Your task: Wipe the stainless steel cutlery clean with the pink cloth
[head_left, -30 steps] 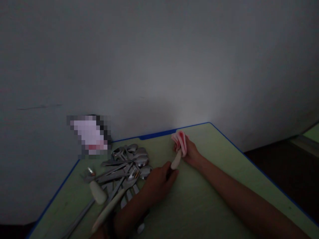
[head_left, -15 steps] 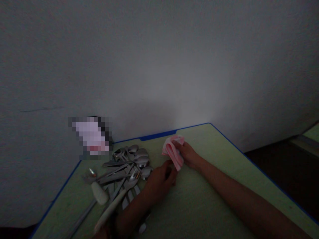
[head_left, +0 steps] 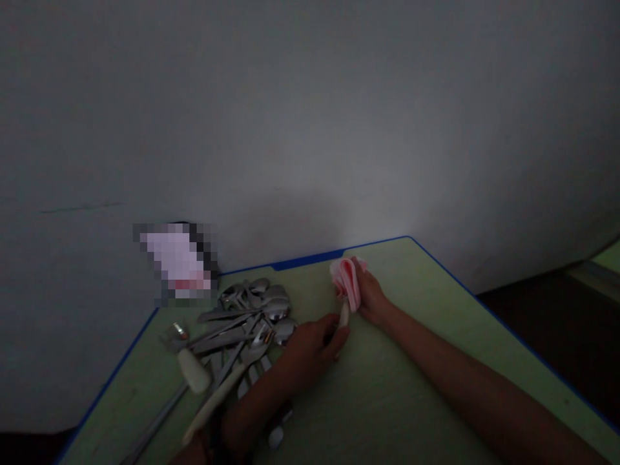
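A pale handle [head_left: 344, 314] is pinched between the fingers and thumb of my left hand [head_left: 314, 345]. Its far end goes into a folded pink and white cloth [head_left: 346, 279], so what it belongs to is hidden. My right hand [head_left: 371, 294] is closed round the cloth from the right side. To the left of my hands lies a loose pile of metal spoons and forks [head_left: 247, 323]. A white-handled utensil [head_left: 194, 372] lies at the pile's near left, and my left forearm passes over the near part of the pile.
The pale green table [head_left: 387, 387] has a blue edge and stands against a grey wall [head_left: 310, 129]. At its back left corner is a blurred-out upright object [head_left: 177, 258]. Part of another green surface [head_left: 608, 265] shows at the far right.
The cloth and my right hand have shifted slightly up and to the right, away from my left hand. The pale handle between the hands has come into sight.
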`<state>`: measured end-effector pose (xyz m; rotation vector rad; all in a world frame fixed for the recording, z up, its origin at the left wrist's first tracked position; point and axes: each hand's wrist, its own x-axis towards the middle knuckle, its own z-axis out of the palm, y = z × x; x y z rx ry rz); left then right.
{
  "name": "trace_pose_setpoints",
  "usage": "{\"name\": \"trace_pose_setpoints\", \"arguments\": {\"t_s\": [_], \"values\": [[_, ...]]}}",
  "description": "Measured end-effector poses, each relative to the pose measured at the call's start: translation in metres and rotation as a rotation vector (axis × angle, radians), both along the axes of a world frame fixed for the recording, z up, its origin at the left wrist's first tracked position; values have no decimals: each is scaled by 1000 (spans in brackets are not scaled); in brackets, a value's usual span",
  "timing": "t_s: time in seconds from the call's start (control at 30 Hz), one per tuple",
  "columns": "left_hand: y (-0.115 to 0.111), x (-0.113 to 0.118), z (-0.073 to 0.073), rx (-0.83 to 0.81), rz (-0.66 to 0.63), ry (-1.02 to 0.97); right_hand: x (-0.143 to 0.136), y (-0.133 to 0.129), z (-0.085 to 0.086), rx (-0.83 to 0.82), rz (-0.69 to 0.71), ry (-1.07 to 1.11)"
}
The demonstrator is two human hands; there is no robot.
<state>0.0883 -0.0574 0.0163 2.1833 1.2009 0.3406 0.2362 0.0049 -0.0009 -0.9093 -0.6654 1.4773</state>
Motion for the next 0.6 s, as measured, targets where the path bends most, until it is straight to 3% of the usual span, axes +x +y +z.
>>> {"name": "trace_pose_setpoints", "arguments": {"t_s": [0.3, 0.43, 0.6], "values": [[-3, 0, 3, -43, 14, -133, 1, 0, -4, 176, 98, -227], [-3, 0, 1, -45, -1, -131, 3, -2, -3, 267, 120, -383], [-3, -1, -2, -28, -7, -114, 2, -3, -3, 322, 148, -427]]}}
